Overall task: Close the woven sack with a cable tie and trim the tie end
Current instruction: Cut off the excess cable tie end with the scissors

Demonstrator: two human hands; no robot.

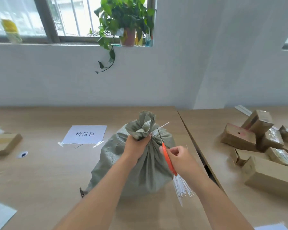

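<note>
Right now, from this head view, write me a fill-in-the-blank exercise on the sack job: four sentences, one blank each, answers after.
1. The left hand grips the gathered neck of the grey woven ____.
2. The right hand holds scissors with handles coloured ____.
3. The white cable tie end sticks out to the ____ of the neck.
4. Spare white cable ties lie on the ____, beside the sack.

Answers: sack; orange; right; table

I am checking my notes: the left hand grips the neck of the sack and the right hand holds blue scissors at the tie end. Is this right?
Not quite: the head view shows orange-handled scissors, not blue. The left hand grips the sack neck, the right hand holds them at the tie end.
</note>
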